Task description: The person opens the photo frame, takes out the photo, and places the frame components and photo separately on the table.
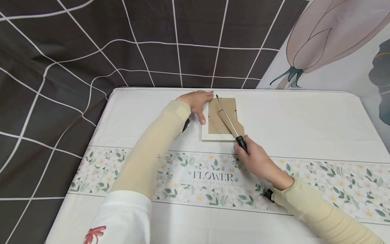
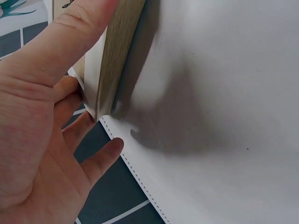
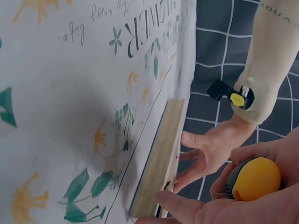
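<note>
A picture frame (image 1: pixel 210 137) with a pale wooden border lies back side up on the table, its brown backing board (image 1: pixel 214 123) and brown easel leg (image 1: pixel 228 123) showing. My left hand (image 1: pixel 196 101) holds the frame at its far left corner, thumb at the left side and fingers along the far edge. With my right hand (image 1: pixel 257 157) I grip a screwdriver (image 1: pixel 241 143) by its black handle, which has a yellow butt (image 3: pixel 258 179). Its metal shaft crosses over the easel leg, the tip near the frame's far edge. In the right wrist view, a fingertip lies right at the frame's near side.
A white tablecloth (image 1: pixel 304 125) with a printed flower band covers the table under the frame. Behind and to the left hangs dark cloth (image 1: pixel 152 57) with white grid lines. A flower-printed sheet (image 1: pixel 274 73) hangs at the back right.
</note>
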{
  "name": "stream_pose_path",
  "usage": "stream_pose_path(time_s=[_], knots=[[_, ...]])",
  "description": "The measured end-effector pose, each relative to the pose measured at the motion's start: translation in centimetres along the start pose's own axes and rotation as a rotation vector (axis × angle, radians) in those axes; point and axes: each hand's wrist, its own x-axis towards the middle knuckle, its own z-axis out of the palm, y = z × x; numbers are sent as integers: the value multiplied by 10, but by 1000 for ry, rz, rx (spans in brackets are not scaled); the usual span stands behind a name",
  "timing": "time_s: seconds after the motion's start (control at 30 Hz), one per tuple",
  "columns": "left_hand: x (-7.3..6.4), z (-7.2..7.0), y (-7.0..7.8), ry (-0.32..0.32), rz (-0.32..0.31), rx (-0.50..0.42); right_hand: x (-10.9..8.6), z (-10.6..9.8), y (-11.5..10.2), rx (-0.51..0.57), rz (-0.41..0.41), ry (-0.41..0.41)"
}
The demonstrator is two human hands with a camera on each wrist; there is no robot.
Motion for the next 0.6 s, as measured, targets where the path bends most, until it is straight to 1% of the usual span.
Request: stream_pose_path(time_s=[0.1, 0.27, 0.43, 0.6], knots=[[-2, 1, 0, 5, -18, -2, 3, -3, 2, -8, 5, -2], [-3, 7, -3, 26, -45, 22, 8, -8, 7, -29, 11, 2], [-7, 11, -6, 47, -58, 32, 14, -12, 13, -45, -11, 19], [-10, 13, -4, 62, -82, 62, 19, -17, 17, -49, -7, 16]])
